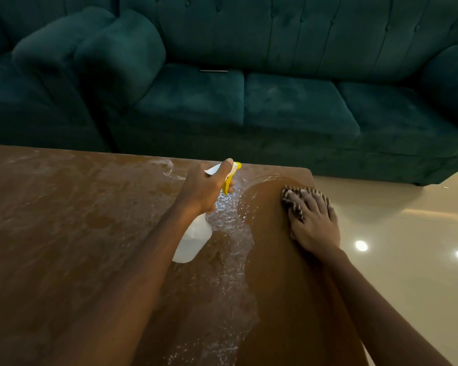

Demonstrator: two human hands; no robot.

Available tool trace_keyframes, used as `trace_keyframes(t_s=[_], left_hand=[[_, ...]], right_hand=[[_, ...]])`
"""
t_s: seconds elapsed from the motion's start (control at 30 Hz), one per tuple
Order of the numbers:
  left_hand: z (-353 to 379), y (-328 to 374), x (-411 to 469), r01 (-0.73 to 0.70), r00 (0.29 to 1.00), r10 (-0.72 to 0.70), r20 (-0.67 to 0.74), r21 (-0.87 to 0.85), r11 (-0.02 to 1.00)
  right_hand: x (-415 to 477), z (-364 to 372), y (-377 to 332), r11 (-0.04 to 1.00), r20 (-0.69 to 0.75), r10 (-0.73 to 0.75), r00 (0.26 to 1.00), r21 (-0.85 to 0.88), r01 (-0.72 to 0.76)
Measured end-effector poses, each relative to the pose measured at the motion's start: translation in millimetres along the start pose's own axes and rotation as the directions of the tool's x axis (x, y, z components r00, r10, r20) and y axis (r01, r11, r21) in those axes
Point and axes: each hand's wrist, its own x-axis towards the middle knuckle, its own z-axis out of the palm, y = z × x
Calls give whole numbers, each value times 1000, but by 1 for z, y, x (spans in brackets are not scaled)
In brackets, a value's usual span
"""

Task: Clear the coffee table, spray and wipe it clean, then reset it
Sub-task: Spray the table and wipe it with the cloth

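Left hand (206,191): clenched round the neck of the bottle (193,239), one finger at the yellow trigger. The bottle is tilted above the table (64,220), nozzle pointing toward the sofa (302,101).
Right hand (315,225): flat with fingers spread, pressing the cloth (298,212) onto the table at its far right corner.
Wet band (236,273): foamy spray runs from the far edge toward the near edge, between the two arms. The strip to its right looks wiped; the surface to its left is smeared.
Stage: judged mid-wipe; reset not yet begun.
Risk, overspray: the nozzle faces the sofa, so a trigger pull at this angle could mist the fabric.
Risk, run-off: the cloth sits at the corner. An outward stroke could push liquid onto the floor (407,220), which is glossy tile and likely slippery when wet.
Risk, forearm: the left arm crosses just beside the wet band and may drag through it.
Room: broad open surface to the left. The right and far edges are close to the cloth.
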Motion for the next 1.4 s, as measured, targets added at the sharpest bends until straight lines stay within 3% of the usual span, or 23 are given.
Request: trace_keyframes(t_s=[0.1, 0.23, 0.47, 0.63, 0.87, 1.0, 1.13, 1.2, 1.27, 1.4], left_hand=[[5, -1, 3, -5, 1000, 4, 9, 44, 999], [15, 3, 14, 71, 988, -93, 122, 174, 982], [42, 18, 46, -16, 970, -87, 229, 413, 911], [22, 16, 56, 36, 985, -89, 145, 334, 942], [-3, 4, 44, 15, 997, -8, -71, 97, 995], [-12, -6, 47, 15, 994, -14, -111, 7, 1000], [-16, -8, 44, 18, 987, -20, -158, -13, 1000], [-16, -7, 44, 0, 989, 1, -148, 11, 1000], [-15, -5, 44, 2, 992, 1, -128, 22, 1000], [-13, -1, 43, -3, 992, 8, -129, 36, 999]], right_hand=[[23, -1, -10, 997, -7, 77, 997, 10, -77], [19, 1, -12, 998, 6, 59, 998, 26, -59], [22, 0, -9, 998, 2, 62, 998, 26, -62], [31, -2, 4, 998, 4, 41, 999, 38, -41], [107, -6, -18, 979, 36, 201, 979, 35, -202], [122, 0, -70, 999, 18, -33, 999, -14, 34], [82, 3, -88, 940, 75, -337, 938, -28, 340], [51, 4, -70, 914, 86, -400, 912, -34, 404], [31, 4, -40, 937, 47, -345, 938, -34, 347], [61, -4, 5, 999, 33, -33, 999, 1, 33]])
